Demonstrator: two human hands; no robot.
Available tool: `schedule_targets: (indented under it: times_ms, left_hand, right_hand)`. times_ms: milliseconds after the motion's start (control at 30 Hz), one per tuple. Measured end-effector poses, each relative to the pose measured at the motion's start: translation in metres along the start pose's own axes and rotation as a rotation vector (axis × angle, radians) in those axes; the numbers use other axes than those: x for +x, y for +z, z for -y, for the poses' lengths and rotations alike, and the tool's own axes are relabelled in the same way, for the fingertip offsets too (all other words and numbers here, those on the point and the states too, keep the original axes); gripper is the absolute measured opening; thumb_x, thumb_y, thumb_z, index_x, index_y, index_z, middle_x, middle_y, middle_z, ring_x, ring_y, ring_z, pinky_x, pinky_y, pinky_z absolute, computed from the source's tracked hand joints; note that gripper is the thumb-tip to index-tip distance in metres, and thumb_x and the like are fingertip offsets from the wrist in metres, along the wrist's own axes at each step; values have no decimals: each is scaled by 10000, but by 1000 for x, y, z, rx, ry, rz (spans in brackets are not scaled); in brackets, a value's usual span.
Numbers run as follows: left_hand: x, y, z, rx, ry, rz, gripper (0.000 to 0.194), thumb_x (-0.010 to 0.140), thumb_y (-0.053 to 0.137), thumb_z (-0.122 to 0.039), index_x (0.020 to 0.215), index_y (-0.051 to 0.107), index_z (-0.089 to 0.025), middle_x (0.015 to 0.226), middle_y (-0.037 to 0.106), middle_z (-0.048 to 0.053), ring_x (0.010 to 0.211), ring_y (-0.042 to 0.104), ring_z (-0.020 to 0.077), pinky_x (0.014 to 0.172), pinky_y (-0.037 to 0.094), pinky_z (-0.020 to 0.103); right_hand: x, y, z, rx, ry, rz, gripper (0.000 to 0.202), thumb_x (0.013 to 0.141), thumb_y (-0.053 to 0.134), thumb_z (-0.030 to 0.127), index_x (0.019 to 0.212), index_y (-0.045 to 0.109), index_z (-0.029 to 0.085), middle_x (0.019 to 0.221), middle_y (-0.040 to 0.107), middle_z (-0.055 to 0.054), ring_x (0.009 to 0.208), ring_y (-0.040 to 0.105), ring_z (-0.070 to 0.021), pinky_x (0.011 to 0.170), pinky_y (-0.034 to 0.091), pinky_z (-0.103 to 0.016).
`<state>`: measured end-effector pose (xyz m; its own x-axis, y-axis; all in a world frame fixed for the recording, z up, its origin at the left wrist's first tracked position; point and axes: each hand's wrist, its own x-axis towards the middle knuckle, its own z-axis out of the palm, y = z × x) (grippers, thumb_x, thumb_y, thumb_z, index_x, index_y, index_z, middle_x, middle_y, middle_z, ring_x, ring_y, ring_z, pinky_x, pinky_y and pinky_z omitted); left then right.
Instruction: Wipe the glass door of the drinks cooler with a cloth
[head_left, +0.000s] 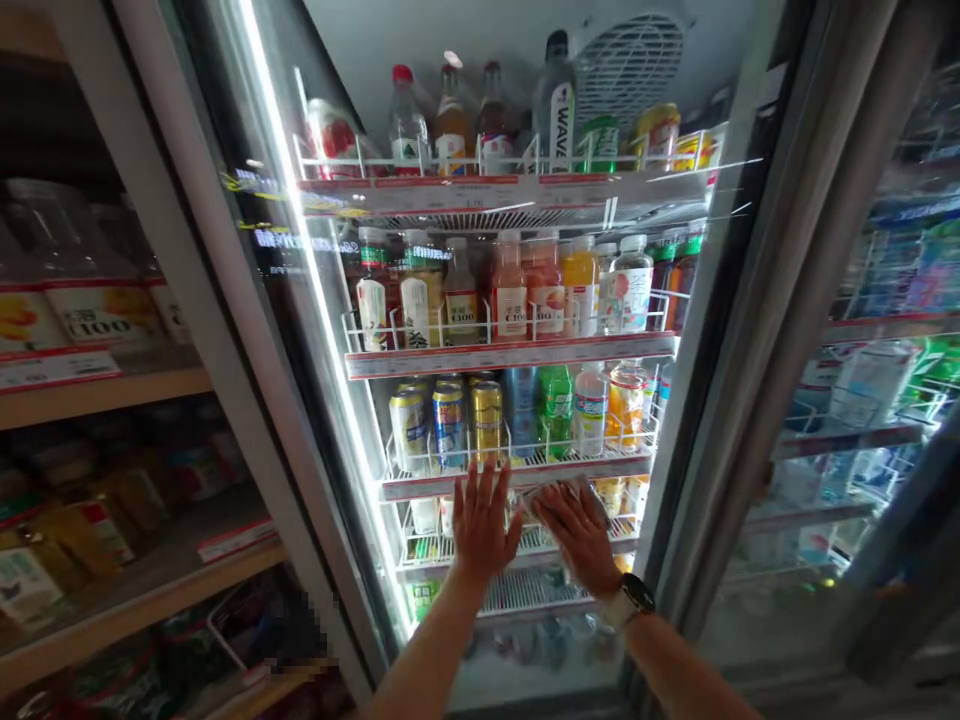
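Right hand (574, 528) sits palm-down over a thin, greyish, crumpled cloth or wipe (598, 502), on the clear glass front (540, 672) of a lit drinks cooler, about level with the white wire shelf below the cans. Left hand (478, 535) is open, fingers spread, looks flat on the same glass just beside it, holding nothing visible. Right grip: can't tell if thumb or fingertips pinch the cloth or just press it. Step reads as wiping the glass. To do it well: keep the cloth spread under the whole palm, even pressure, overlapping strokes, go light with the left so it leaves no prints, keep the dark round wristwatch with pale strap (637, 593) off the pane. Hard to make out: most of the cloth is under the fingers, its underside isn't visible, any smears get lost against reflections and the bright white light strip (289, 190). Hands and forearms block part of the lower shelves, the forearms run out at the bottom edge, small shelf-label print is unreadable, neighbouring cooler on the right is blurred
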<state>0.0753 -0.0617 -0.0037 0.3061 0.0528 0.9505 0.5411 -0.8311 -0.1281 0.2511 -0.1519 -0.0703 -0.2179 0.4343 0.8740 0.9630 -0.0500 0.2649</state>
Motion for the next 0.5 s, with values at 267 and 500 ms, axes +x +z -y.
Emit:
schedule_targets:
  times_ms: [267,500]
  left_hand:
    - [53,40,-59,-13,-21,20,649,988,357,-388,1568,161,-172,1602,306,98,1527,119,260,1240,77,494]
    - [56,62,-67,98,-40,-108,629,987,388,-422,1558,221,-216,1598,309,75,1527,121,247,1249,30,490]
  right_hand:
    - [89,-46,-74,-21,163,-182,578,933,428,107,1492,410,250,1578,383,-73,1487,286,-256,1219,236,-546]
    - [33,-33,-78,-9,103,-132,542,924,438,114,1443,487,265,1578,386,-48,1480,303,-243,1238,191,-522]
